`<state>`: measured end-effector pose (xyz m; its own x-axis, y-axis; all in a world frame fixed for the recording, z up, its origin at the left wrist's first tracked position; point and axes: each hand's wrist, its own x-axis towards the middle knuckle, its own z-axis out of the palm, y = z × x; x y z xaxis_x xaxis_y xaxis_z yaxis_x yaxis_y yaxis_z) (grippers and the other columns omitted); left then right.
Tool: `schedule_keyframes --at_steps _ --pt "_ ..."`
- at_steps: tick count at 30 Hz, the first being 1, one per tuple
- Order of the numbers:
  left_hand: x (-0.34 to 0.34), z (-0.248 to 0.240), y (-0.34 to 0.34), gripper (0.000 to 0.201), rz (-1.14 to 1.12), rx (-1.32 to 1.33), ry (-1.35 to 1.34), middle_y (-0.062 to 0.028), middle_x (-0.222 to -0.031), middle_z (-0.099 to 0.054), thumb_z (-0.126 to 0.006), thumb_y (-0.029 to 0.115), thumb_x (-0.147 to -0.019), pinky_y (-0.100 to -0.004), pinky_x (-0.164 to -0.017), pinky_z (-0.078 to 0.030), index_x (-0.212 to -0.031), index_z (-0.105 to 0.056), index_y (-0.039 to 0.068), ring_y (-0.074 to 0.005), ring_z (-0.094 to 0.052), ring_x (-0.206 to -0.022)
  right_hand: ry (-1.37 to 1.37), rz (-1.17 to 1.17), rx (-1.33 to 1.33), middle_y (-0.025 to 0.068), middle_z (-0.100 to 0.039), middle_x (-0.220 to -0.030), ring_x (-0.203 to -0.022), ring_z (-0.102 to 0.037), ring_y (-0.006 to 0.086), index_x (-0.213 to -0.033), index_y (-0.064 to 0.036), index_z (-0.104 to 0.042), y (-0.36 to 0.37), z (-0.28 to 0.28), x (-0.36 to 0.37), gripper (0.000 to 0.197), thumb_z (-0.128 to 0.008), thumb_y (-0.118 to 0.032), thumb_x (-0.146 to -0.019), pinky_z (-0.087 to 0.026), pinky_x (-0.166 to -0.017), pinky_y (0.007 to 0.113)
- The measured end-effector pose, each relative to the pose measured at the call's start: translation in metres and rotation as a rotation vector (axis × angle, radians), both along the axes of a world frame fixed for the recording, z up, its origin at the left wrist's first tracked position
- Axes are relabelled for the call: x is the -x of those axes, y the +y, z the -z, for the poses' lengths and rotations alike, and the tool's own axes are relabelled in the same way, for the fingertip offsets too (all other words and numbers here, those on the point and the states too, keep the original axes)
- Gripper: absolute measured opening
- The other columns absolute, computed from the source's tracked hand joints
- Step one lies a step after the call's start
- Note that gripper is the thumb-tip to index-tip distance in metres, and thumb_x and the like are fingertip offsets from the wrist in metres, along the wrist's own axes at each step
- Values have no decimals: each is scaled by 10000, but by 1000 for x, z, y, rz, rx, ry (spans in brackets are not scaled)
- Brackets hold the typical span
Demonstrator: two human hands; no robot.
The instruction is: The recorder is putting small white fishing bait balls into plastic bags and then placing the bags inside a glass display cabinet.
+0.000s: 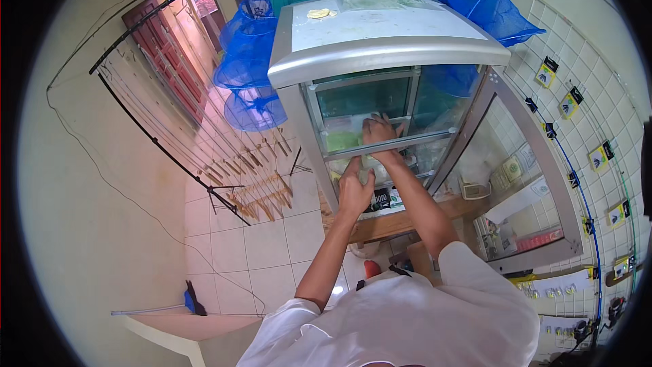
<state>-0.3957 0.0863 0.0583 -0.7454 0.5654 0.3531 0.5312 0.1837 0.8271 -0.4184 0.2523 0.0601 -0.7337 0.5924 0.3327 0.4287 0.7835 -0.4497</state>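
Note:
Both my hands reach into an aluminium-framed glass cabinet (299, 137) through its open front. My left hand (354, 191) is at the lower part, its fingers stretched upward and the thumb apart, close to clear plastic packets. Higher and farther in, my right hand (380, 130) lies with spread, slightly bent fingers by the shelf bar, beside a pale green packet (343, 140). What the fingertips touch is partly hidden. Below the hands sits a black printed pack (382, 199) on the cabinet floor.
The cabinet's glass door (506, 177) stands swung out to the right. Blue nets (248, 54) hang left of the cabinet, another blue net (475, 3) behind right. A black rack of rods (170, 153) stands left. Small packs (570, 103) hang on the right wall grid.

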Motion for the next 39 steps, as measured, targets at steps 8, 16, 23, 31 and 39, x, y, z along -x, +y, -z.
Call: schedule_keyframes --at_steps 8,16,23,31,39 --pt "-35 -10 -59 435 43 -22 82 -261 -1276 -595 -621 132 -887 -424 -1031 -432 -1273 -557 -57 -410 -558 -1216 350 -16 426 163 -664 -1175 -1135 -597 360 -1196 -41 -639 -72 -5 -114 372 -446 -299 -1009 -368 -1037 508" --pt "-98 -48 -116 298 194 -153 63 -214 -1289 -600 -540 70 -941 -407 -1033 -431 -1216 -594 -30 -379 -576 -1197 648 -95 697 120 -713 -969 -882 -651 174 -1109 23 -659 -164 -62 -291 354 -500 -276 -1008 -490 -827 316" --pt "-151 -58 -132 274 320 -191 60 -179 -1274 -622 -578 51 -918 -384 -1010 -449 -1183 -624 -1 -331 -596 -1190 1249 70 480 93 -656 -849 -668 -598 168 -1115 64 -630 -161 -50 -409 299 -474 -131 -950 -480 -706 289" --pt "-194 -55 -139 252 465 -196 58 -177 -1254 -635 -621 41 -895 -369 -979 -474 -1141 -645 -3 -327 -620 -1157 988 402 656 43 -615 -1211 -1106 -537 147 -1297 -25 -584 -147 -30 -402 460 -437 -369 -1029 -400 -886 319" --pt "-195 -61 -149 259 594 -135 -86 -146 -1156 -683 -644 50 -896 -350 -929 -512 -1146 -641 -16 -256 -677 -1039 995 267 687 40 -620 -1057 -974 -547 128 -1197 22 -621 -164 -20 -379 443 -409 -329 -1032 -404 -843 291"
